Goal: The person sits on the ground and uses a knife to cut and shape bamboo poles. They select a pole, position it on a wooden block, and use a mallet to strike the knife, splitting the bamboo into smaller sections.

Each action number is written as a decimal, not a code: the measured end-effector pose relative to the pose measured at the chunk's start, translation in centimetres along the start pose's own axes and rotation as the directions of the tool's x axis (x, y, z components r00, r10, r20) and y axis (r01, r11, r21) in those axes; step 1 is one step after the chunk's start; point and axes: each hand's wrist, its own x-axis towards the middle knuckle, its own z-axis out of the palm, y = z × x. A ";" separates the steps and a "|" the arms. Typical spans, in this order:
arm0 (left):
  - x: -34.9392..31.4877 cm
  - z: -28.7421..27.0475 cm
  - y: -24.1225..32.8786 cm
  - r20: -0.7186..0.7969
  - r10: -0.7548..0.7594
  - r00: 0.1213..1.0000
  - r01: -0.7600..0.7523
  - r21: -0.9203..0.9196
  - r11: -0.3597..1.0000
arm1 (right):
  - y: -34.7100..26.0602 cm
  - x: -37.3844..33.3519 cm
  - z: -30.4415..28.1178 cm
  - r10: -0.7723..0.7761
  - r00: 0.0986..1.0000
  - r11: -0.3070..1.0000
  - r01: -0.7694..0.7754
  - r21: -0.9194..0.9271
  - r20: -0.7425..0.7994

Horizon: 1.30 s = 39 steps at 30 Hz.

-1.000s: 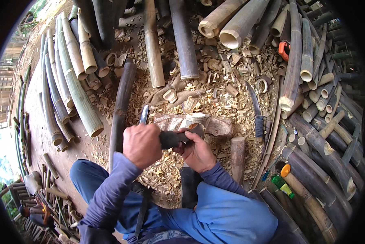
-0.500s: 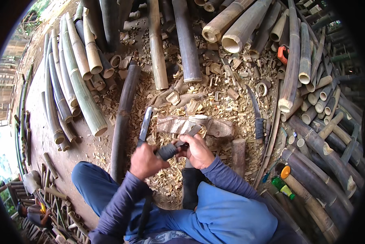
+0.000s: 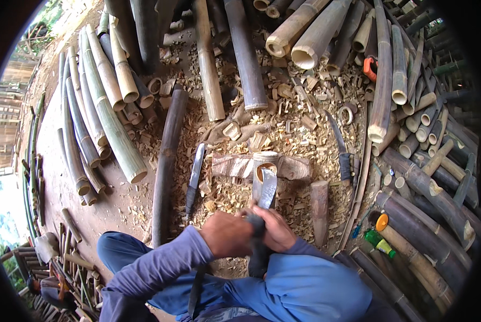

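My left hand is a closed fist at the dark wrapped handle of a knife, somewhat blurred. My right hand closes on the same knife from the other side, its fingers partly hidden. The broad, shiny blade points away from me, over a bamboo piece with a cut opening in its side. That piece leans on a pale wooden block, its near part hidden by the blade and hands. A second knife lies left of the block among shavings.
A curved knife with a wrapped handle and a short wooden stake are on the right. A long dark bamboo pole lies left. Bamboo stacks surround the shavings. A green bottle and an orange-handled tool sit among the right-hand poles.
Both hands have come nearer to me. The knife has turned from lying slantwise between them to pointing away, over the bamboo piece. The view has shifted slightly.
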 end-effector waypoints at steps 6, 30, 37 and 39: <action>13.1 0.2 4.2 -0.329 0.382 0.863 -0.323 0.222 0.920 | -4.4 0.8 -12.3 -0.306 0.945 0.378 0.014 -0.926 -0.111; 18.5 -1.3 1.7 -0.228 0.223 0.948 -0.264 -0.170 0.949 | -11.8 1.3 -6.2 -0.485 0.789 0.565 -0.046 -0.824 -0.377; 17.6 -2.1 -1.1 -0.686 0.078 0.723 -0.463 -0.398 0.792 | -18.6 2.6 -4.7 -0.225 0.974 -0.686 -0.148 -0.713 0.015; 16.7 -2.7 -1.3 -0.720 -0.028 0.693 -0.475 -0.485 0.734 | -20.0 4.0 -3.3 -0.107 0.993 -0.821 -0.059 -0.568 0.052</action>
